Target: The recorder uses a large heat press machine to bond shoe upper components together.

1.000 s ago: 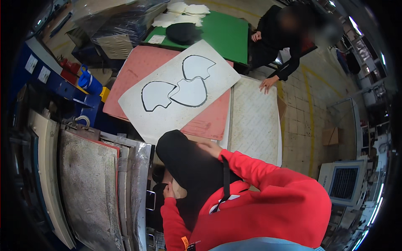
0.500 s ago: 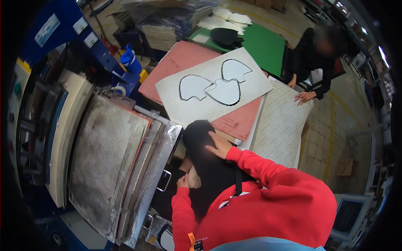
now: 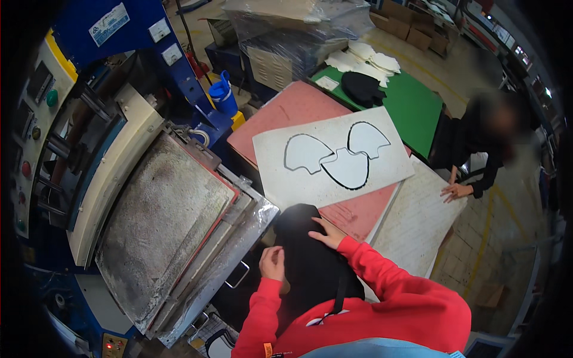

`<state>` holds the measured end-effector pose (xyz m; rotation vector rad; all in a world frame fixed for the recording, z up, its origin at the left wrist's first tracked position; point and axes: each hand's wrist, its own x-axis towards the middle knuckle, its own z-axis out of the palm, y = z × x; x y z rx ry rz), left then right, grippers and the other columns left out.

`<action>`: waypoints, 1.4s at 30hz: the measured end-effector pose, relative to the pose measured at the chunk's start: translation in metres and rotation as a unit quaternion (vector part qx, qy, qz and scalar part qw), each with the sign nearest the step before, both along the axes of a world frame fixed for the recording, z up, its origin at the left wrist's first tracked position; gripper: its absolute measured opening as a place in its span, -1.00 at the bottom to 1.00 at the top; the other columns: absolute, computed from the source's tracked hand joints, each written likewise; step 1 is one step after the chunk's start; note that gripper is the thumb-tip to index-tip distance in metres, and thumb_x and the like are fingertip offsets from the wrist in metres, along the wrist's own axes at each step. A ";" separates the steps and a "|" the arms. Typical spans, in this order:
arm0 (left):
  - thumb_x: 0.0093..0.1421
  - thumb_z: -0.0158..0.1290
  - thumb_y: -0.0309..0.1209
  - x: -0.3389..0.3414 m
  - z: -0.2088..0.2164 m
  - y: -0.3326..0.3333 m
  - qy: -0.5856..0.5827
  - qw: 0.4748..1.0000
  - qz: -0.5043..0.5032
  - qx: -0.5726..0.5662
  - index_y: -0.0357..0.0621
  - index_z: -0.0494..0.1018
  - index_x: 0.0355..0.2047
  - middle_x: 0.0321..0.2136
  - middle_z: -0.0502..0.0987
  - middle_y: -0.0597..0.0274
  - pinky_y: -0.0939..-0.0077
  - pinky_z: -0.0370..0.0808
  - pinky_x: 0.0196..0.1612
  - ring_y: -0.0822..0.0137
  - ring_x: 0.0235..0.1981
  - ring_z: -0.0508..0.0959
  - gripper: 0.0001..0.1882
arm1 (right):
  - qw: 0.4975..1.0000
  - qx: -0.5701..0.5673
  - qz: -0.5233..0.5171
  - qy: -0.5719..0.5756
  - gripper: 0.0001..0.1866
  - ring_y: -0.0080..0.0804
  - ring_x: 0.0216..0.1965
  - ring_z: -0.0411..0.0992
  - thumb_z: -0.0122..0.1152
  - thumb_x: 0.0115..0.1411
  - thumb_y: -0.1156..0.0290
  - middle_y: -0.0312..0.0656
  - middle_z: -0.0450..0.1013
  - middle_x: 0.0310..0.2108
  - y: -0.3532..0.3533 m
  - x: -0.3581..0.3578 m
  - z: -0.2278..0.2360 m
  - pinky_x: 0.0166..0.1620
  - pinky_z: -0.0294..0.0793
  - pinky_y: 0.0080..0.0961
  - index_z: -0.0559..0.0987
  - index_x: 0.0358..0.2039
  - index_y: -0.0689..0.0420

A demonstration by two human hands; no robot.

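Observation:
Black cloth [image 3: 307, 259] with a rounded far end lies in front of me, its near part reaching my red top. My right hand [image 3: 327, 232] rests on its right side near that end, fingers spread. At its left edge is my left hand [image 3: 273, 263], fingers bent and drawn together; whatever they hold, if anything, is hidden. Just beyond the cloth, a white board [image 3: 277, 182] carries several pale, dark-edged pieces, the lower one [image 3: 347, 170] between two others. Neither hand touches the board.
A large press with a worn grey plate [image 3: 161, 221] stands at left, a metal handle [image 3: 239, 274] near my left hand. Pink sheets [image 3: 271, 113] lie under the board. A green table [image 3: 412, 113] stands behind. At right, a co-worker's hand [image 3: 456, 191] rests by a pale sheet [image 3: 424, 221].
My left hand has lifted up and away from the cloth's lower left side, fingers drawing in. The right hand stays on the cloth. The whole view has shifted, showing more of the press.

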<state>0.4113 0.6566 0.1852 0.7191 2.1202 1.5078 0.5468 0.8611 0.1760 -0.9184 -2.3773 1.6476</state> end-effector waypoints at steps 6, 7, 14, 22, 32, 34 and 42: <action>0.08 0.10 -0.41 -0.020 0.035 0.097 0.220 0.968 -0.120 0.022 -0.21 0.43 -0.14 -0.10 0.41 0.00 0.30 0.35 0.02 0.04 -0.04 0.40 -0.68 | 0.967 -0.185 -0.177 0.001 -0.42 -0.36 -0.08 0.40 0.13 0.17 0.11 -0.05 0.41 -0.08 0.087 0.029 -0.053 -0.04 0.38 -0.51 0.35 0.05 0.31; 0.08 0.09 -0.37 -0.027 0.033 0.111 0.217 0.967 -0.131 -0.012 -0.23 0.41 -0.11 -0.09 0.40 -0.05 0.26 0.29 0.09 -0.02 -0.01 0.38 -0.64 | 0.952 -0.207 -0.224 0.000 -0.43 -0.37 -0.13 0.41 0.13 0.17 0.13 -0.06 0.43 -0.12 0.105 0.037 -0.071 -0.08 0.40 -0.51 0.36 0.03 0.32; 0.04 0.14 -0.26 -0.065 -0.036 0.221 0.146 0.976 -0.139 -0.080 -0.19 0.41 -0.11 -0.06 0.34 -0.08 0.26 0.31 0.06 -0.05 -0.02 0.35 -0.58 | 0.913 -0.097 -0.396 -0.010 -0.58 -0.36 -0.44 0.44 0.15 0.15 0.22 -0.13 0.44 -0.33 0.250 0.162 -0.171 -0.43 0.51 -0.46 0.43 -0.06 0.21; -0.08 0.17 -0.07 -0.118 -0.120 0.273 -0.065 0.951 0.040 -0.298 -0.16 0.32 0.04 0.01 0.28 -0.20 0.20 0.29 0.09 -0.10 0.06 0.30 -0.30 | 0.816 -0.164 -0.554 -0.025 -0.49 -0.25 -0.58 0.41 0.19 0.08 0.20 -0.15 0.37 -0.52 0.308 0.172 -0.168 -0.58 0.48 -0.24 0.27 -0.04 0.14; -0.18 0.13 -0.09 -0.139 -0.166 0.271 -0.164 0.814 0.336 -0.445 -0.24 0.15 0.06 0.04 0.23 -0.19 0.00 0.09 0.19 -0.12 0.14 0.17 -0.18 | 0.671 -0.263 -0.690 0.069 -0.51 -0.29 -0.32 0.36 0.14 0.11 0.19 -0.13 0.29 -0.22 0.342 0.168 -0.155 -0.35 0.52 -0.35 0.31 -0.02 0.18; -0.15 0.11 -0.12 -0.139 -0.165 0.271 -0.150 0.808 0.341 -0.456 -0.23 0.19 0.03 0.00 0.27 -0.19 -0.01 0.13 0.16 -0.10 0.10 0.22 -0.25 | 0.670 -0.286 -0.680 0.087 -0.53 -0.30 -0.27 0.32 0.14 0.12 0.17 -0.15 0.28 -0.14 0.346 0.181 -0.162 -0.34 0.51 -0.38 0.32 -0.04 0.16; 0.04 0.05 -0.12 -0.147 -0.154 0.269 -0.045 0.880 0.313 -0.355 -0.20 0.40 -0.11 -0.11 0.40 -0.16 0.01 0.35 -0.02 -0.15 -0.08 0.40 -0.51 | 0.657 -0.335 -0.656 0.162 -0.69 -0.43 -0.30 0.26 0.09 0.15 0.24 -0.25 0.27 -0.21 0.355 0.188 -0.168 -0.31 0.42 -0.50 0.35 -0.14 0.07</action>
